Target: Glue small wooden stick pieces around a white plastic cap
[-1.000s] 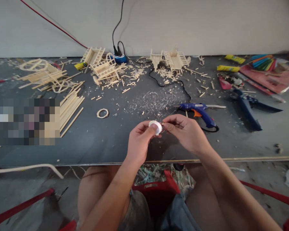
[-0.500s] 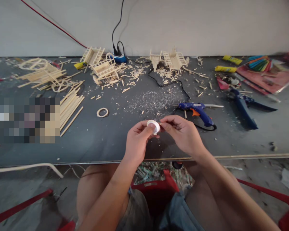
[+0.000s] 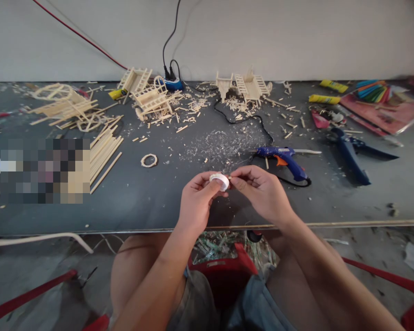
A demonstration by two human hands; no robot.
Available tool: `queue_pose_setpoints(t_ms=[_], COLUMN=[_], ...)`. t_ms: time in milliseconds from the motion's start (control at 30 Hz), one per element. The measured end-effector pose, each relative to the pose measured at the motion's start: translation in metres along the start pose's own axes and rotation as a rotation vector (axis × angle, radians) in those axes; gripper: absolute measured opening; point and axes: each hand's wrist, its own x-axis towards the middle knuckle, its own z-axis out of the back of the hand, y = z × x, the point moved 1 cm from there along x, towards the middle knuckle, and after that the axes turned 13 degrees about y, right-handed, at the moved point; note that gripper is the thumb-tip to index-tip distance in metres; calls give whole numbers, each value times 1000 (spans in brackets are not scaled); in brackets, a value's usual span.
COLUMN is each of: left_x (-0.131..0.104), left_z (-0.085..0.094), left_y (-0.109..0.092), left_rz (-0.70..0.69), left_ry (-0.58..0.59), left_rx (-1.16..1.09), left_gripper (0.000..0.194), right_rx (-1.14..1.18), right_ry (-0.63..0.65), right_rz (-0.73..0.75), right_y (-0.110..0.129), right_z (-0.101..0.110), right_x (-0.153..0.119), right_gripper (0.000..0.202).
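Between thumb and fingers, my left hand (image 3: 197, 197) holds a small white ring (image 3: 221, 182) just above the table near its front edge. My right hand (image 3: 262, 191) pinches a tiny light wooden piece (image 3: 229, 178) at the ring's right side; whether the two touch is too small to tell. To the left lies a small wooden ring (image 3: 149, 160), flat on the table. A blue glue gun (image 3: 283, 156) with an orange trigger rests just beyond my right hand.
Wooden stick models (image 3: 150, 101) and offcuts line the back. Loose sticks (image 3: 105, 154) lie left, beside a blurred patch. Blue-handled cutters (image 3: 348, 156), yellow tubes (image 3: 324, 99) and a red packet (image 3: 382, 112) are right. A black cable (image 3: 241, 120) crosses the middle.
The view has shifted slightly, so the table items appear a little further right. The white ring is tilted a bit differently in my left hand; both grips stay the same.
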Motion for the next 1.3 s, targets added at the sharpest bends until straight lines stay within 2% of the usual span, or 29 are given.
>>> queue_pose_setpoints(t_ms=[167, 333, 533, 867, 1300], left_x=[-1, -1, -1, -6, -8], left_z=[-1, 0, 3, -2, -4], left_y=[-2, -1, 2, -4, -7], left_rz=[5, -4, -11, 21, 60], left_ry=[-11, -2, -35, -26, -27], left_rx=[-5, 5, 222, 482, 586], left_gripper=[14, 14, 18, 20, 18], right_rx=[-37, -68, -57, -63, -90], right_ry=[-20, -38, -57, -38, -10], right_rz=[-59, -93, -46, -57, -106], right_y=[0, 1, 4, 5, 5], right_z=[-1, -2, -1, 2, 4], right_x=[-1, 0, -1, -2, -4], right_gripper=[19, 12, 8, 11, 12])
